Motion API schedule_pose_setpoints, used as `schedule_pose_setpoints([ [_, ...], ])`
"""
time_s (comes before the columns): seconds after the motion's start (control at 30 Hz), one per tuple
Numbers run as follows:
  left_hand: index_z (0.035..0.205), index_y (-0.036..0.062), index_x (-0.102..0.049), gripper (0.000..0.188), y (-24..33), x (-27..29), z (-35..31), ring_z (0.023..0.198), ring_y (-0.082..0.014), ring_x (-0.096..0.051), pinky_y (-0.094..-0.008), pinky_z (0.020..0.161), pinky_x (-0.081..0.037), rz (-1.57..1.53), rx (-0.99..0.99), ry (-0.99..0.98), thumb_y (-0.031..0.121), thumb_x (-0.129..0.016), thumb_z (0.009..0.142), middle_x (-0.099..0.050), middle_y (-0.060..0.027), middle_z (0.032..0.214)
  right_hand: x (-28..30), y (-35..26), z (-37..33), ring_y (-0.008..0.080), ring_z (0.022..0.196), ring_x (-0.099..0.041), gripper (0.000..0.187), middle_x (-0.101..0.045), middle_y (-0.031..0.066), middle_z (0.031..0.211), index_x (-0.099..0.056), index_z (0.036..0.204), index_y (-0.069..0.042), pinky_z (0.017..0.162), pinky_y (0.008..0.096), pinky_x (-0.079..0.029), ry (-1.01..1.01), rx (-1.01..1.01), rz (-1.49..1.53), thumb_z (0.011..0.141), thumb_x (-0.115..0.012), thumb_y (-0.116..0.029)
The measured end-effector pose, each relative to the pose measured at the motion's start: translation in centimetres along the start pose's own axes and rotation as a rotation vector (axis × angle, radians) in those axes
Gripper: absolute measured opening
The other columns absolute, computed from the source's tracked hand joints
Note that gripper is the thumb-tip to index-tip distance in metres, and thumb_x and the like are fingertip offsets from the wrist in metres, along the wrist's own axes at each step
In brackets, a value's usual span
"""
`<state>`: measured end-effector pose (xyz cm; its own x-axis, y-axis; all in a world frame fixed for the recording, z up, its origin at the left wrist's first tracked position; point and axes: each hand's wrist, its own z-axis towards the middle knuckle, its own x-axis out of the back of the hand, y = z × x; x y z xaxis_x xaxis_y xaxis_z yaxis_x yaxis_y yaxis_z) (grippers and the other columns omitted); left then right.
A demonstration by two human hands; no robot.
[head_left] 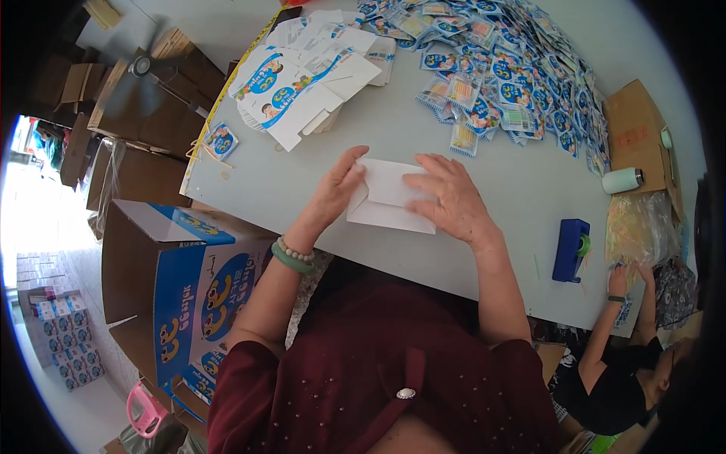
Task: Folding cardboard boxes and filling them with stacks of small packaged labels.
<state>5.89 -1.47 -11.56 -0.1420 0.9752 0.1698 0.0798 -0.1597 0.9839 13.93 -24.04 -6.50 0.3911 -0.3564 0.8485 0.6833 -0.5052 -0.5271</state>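
Observation:
Just above the near edge of the table, a small white paperboard box (392,216) is between my two hands, its plain inner faces showing. My left hand (338,188) grips its left end, thumb and fingers at the edge. Over the right side lies my right hand (451,195), slightly smeared, fingers spread across the panel and touching it. Beyond my left hand is a stack of flat printed cartons (310,83), white with blue and yellow. Farther right spreads a large heap of small blue-and-white packets (514,94).
A blue tape dispenser (570,251) stands at the table's right. Near it are a pale cylinder (622,180), a cardboard box (637,129) and a bag of thin yellow sticks (639,231). A co-worker (624,378) reaches there. An open printed carton (178,303) stands left; a fan (141,66) is behind.

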Motion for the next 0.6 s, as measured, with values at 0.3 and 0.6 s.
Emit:
schedule_pose_setpoints([
  [0.3, 0.132, 0.0059, -0.046, 0.044, -0.3, -1.0, 0.3, 0.104, -0.0306, -0.059, -0.0372, 0.090, -0.046, 0.330, -0.031, 0.081, 0.023, -0.057, 0.093, -0.060, -0.0199, 0.115, -1.4, -2.0, 2.3, 0.0314, 0.128, -0.039, 0.058, -0.041, 0.0120, 0.143, -0.045, 0.135, -0.011, 0.109, 0.0448, -0.026, -0.114, -0.271, -0.264, 0.082, -0.063, -0.026],
  [0.6, 0.126, 0.0020, -0.050, 0.047, 0.1, -0.6, -0.7, 0.093, -0.0392, -0.061, -0.0420, 0.081, -0.048, 0.318, 0.008, 0.154, 0.034, -0.056, 0.093, -0.062, -0.0253, 0.102, -2.0, 1.7, 0.0, 0.0284, 0.127, -0.044, 0.058, -0.045, 0.0161, 0.139, -0.043, 0.138, -0.005, 0.108, 0.0359, -0.032, 0.084, -0.092, 0.199, 0.088, -0.059, -0.028],
])
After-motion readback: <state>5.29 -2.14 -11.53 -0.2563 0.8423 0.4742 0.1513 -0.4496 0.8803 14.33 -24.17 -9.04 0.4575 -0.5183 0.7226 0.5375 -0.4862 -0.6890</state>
